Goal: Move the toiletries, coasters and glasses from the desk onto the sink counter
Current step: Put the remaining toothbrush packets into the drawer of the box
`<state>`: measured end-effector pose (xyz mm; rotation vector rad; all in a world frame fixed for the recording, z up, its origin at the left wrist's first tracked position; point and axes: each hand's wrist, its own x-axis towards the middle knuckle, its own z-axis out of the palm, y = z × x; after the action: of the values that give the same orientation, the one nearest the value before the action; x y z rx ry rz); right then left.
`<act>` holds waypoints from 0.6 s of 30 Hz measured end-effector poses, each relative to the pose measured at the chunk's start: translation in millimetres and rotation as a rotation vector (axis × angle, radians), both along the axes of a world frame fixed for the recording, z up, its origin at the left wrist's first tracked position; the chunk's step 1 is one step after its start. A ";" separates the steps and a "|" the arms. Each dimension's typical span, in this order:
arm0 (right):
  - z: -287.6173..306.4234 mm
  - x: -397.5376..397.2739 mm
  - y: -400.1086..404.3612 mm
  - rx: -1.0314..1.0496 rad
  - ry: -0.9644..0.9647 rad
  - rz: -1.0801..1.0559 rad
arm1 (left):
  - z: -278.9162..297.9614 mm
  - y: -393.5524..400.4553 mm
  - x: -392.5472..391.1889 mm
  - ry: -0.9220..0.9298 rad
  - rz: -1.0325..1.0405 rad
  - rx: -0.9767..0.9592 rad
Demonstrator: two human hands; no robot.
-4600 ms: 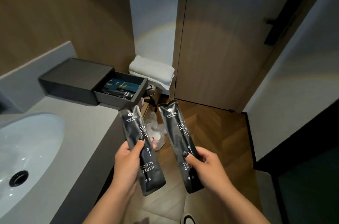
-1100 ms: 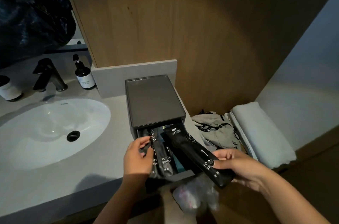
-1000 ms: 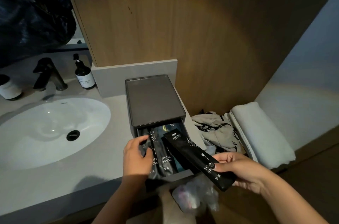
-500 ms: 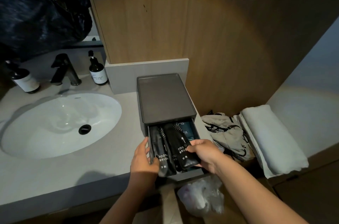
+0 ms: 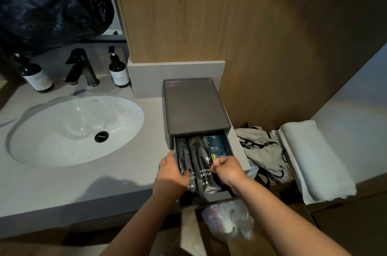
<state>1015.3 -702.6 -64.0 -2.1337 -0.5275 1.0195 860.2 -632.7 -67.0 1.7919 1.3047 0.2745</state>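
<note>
Grey stone tabletop (image 5: 62, 184) carries, at far left, a dark pump bottle with a pale label (image 5: 35, 76), then a black tap (image 5: 80, 67) and a second pump bottle (image 5: 118, 70) behind a white oval basin (image 5: 62, 130) with a black drain (image 5: 101, 136). Right of the basin stands a dark grey drawer box (image 5: 194, 105), its drawer (image 5: 211, 196) pulled out toward the camera. Two black toothbrush packets lie lengthwise side by side in the drawer: the left packet (image 5: 184, 157) and the right packet (image 5: 204, 163). Beside them in the drawer sit teal sachets (image 5: 217, 146), one labelled shower cap. The left hand (image 5: 170, 174) lies at the drawer's left edge, fingers curled down onto the left packet, thumb tip on its printed face. The right hand (image 5: 227, 168) is loosely fisted over the right side of the drawer, thumb and forefinger pinching at the right packet's edge; whether they really grip it I cannot tell. Below the drawer hangs a clear plastic bag (image 5: 228, 222). Further right lie crumpled grey clothes (image 5: 261, 151) and a folded white towel (image 5: 314, 161), before a wood-panelled wall (image 5: 251, 25).
</note>
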 end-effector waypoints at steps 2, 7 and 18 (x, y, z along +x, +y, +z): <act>-2.2 0.9 -0.6 0.015 -0.027 -0.007 | 2.4 5.1 6.5 0.048 0.002 -0.027; -6.0 5.3 -3.5 0.029 -0.094 0.006 | -6.0 9.8 13.6 0.099 -0.005 -0.029; -4.9 0.6 0.9 -0.033 -0.185 0.162 | -16.0 5.4 8.5 -0.004 0.024 -0.046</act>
<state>1016.0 -701.7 -68.8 -2.2570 -0.7879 0.9271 868.7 -627.3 -83.0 1.7378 1.3202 0.2592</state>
